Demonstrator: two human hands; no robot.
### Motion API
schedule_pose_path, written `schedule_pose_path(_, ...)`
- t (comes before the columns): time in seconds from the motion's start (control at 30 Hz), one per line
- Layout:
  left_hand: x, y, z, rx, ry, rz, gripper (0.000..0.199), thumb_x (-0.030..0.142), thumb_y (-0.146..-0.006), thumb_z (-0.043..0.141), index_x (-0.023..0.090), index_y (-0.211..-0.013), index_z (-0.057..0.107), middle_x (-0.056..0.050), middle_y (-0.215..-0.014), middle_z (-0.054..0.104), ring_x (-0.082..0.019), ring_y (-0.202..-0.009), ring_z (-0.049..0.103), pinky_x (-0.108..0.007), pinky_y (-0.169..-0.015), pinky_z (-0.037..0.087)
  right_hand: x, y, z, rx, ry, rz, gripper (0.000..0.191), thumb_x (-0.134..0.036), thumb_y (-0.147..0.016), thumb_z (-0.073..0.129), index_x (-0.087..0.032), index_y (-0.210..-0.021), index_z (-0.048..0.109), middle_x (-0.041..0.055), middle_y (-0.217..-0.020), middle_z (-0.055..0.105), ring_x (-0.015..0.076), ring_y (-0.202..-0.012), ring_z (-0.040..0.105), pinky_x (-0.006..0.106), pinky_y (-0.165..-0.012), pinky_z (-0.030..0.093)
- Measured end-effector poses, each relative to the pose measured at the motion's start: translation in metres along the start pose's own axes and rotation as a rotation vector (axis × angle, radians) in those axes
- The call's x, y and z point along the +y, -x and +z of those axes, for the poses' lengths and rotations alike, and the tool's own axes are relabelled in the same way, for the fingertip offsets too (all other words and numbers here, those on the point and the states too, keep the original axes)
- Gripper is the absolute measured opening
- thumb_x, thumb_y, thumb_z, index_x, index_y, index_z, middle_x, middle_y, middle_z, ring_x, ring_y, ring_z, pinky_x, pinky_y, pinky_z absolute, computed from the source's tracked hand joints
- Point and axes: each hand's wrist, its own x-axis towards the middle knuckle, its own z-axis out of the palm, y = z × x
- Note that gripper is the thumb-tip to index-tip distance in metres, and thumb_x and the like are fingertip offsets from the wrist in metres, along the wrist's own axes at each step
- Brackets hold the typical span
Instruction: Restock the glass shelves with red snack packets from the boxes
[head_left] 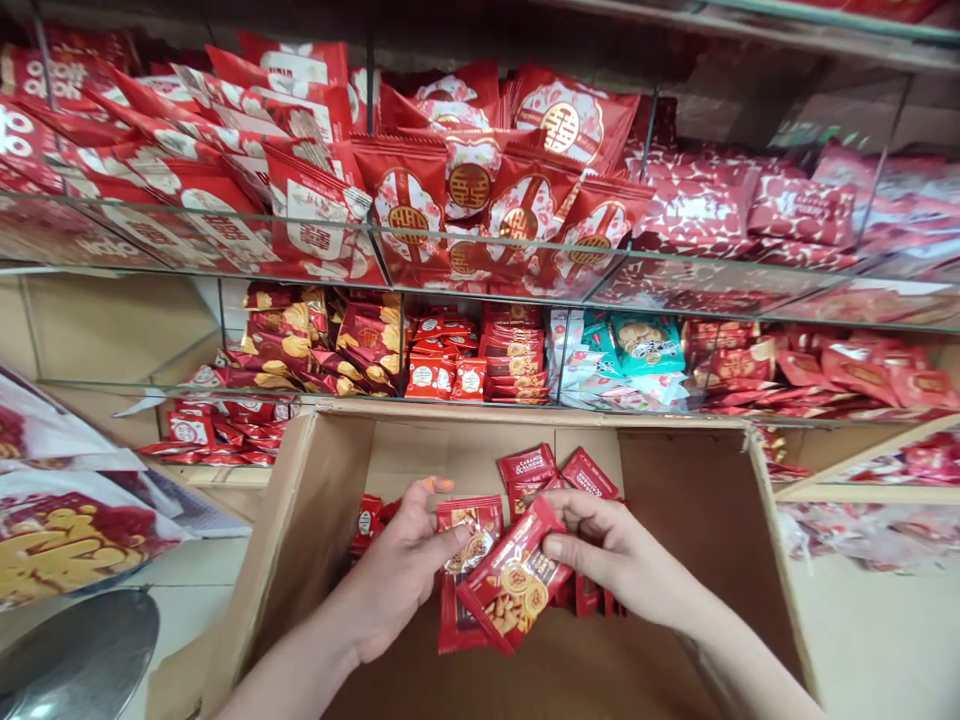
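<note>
Right hand [611, 548] pinches slanted packet [516, 588] by its upper-right end, long axis running down-left across upright packet [475, 512] gripped in left hand [405, 575], both over box [705, 500].

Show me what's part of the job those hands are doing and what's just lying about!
Part of the job, it seems:
left hand
right hand
red snack packets being held
cardboard box underneath

Probably just about:
teal packets on the shelf
round metal thing
big printed bag
</note>
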Motion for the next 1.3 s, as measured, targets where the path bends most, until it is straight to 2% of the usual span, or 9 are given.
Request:
schedule_pose_path(0.17,-0.004,-0.002,0.004,-0.050,-0.036,-0.115,0.030,0.034,-0.074,0.056,0.027,-0.100,0.043,0.000,-0.083,0.061,-0.017,-0.078,0.061,-0.032,-0.069,0.045,-0.006,-0.011,0.005,0.035,0.535,-0.145,0.026,-0.029,-0.076,0.054,-0.026,-0.101,0.058,0.0053,-0.097,0.062,0.0220,-0.089,0.055,0.036,-0.080,0.042)
schedule_pose_path(0.33,-0.002,0.003,0.002,-0.197,-0.258,-0.079,0.087,0.011,-0.066,0.062,0.032,-0.130,0.007,0.000,-0.083,0.060,-0.019,-0.079,0.060,-0.034,-0.072,0.044,0.002,-0.016,0.014,0.073,0.511,-0.151,0.023,-0.031,-0.074,0.058,-0.025,-0.096,0.058,0.0037,-0.088,0.061,0.0191,-0.081,0.057,0.031,-0.072,0.044)
schedule_pose_path(0.4,-0.003,0.003,-0.001,-0.175,-0.373,-0.052,0.093,0.005,-0.064,0.059,0.034,-0.130,0.001,0.001,-0.079,0.058,-0.018,-0.072,0.061,-0.031,-0.064,0.046,0.006,-0.016,0.016,0.091,0.454,-0.150,0.025,-0.031,-0.072,0.059,-0.023,-0.096,0.058,0.0042,-0.092,0.059,0.0187,-0.083,0.055,0.030,-0.074,0.043)
schedule_pose_path(0.5,-0.005,0.001,-0.003,-0.145,-0.419,-0.001,0.090,0.003,-0.063,0.058,0.034,-0.130,0.005,0.000,-0.080,0.058,-0.016,-0.066,0.060,-0.027,-0.058,0.046,0.010,-0.016,0.019,0.025,0.200,-0.077,0.022,-0.031,-0.075,0.056,-0.022,-0.095,0.056,0.0023,-0.086,0.059,0.0159,-0.077,0.055,0.028,-0.069,0.043)
schedule_pose_path(0.57,-0.006,0.000,-0.001,-0.124,-0.337,0.050,0.084,0.006,-0.064,0.060,0.032,-0.128,0.011,-0.002,-0.091,0.059,-0.017,-0.077,0.060,-0.029,-0.066,0.047,0.011,-0.016,0.020,0.025,0.013,-0.030,0.016,-0.032,-0.077,0.054,-0.022,-0.090,0.055,-0.0012,-0.074,0.058,0.0124,-0.066,0.053,0.025,-0.061,0.042)
schedule_pose_path(0.67,-0.006,0.000,0.001,-0.057,-0.262,0.036,0.060,0.020,-0.070,0.060,0.025,-0.119,0.026,-0.007,-0.105,0.056,-0.019,-0.092,0.057,-0.031,-0.075,0.046,0.014,-0.015,0.018,0.191,-0.108,-0.036,0.015,-0.033,-0.074,0.057,-0.020,-0.082,0.054,-0.0033,-0.067,0.055,0.0096,-0.060,0.049,0.022,-0.057,0.040)
schedule_pose_path(0.77,-0.007,-0.001,0.000,0.004,-0.342,-0.006,0.041,0.031,-0.073,0.056,0.020,-0.108,0.037,-0.010,-0.100,0.058,-0.018,-0.078,0.060,-0.027,-0.060,0.048,0.018,-0.015,0.015,0.273,-0.187,-0.030,0.017,-0.034,-0.073,0.059,-0.019,-0.080,0.053,-0.0026,-0.069,0.055,0.0096,-0.061,0.050,0.022,-0.058,0.041)
schedule_pose_path(0.93,-0.007,-0.004,-0.003,0.112,-0.351,0.127,0.045,0.023,-0.069,0.062,0.021,-0.105,0.036,-0.004,-0.089,0.064,-0.018,-0.078,0.061,-0.027,-0.065,0.048,0.027,-0.018,0.016,0.275,-0.244,-0.023,0.024,-0.035,-0.072,0.060,-0.019,-0.087,0.051,-0.0016,-0.069,0.056,0.0104,-0.059,0.052,0.022,-0.052,0.044)
schedule_pose_path(1.3,-0.004,-0.004,-0.005,0.067,-0.287,0.179,0.048,0.018,-0.075,0.055,0.025,-0.115,0.030,-0.004,-0.098,0.064,-0.018,-0.090,0.059,-0.033,-0.079,0.047,0.034,-0.020,0.022,0.272,-0.273,-0.009,0.030,-0.037,-0.069,0.063,-0.021,-0.087,0.046,-0.0047,-0.067,0.055,0.0080,-0.055,0.051,0.018,-0.045,0.041)
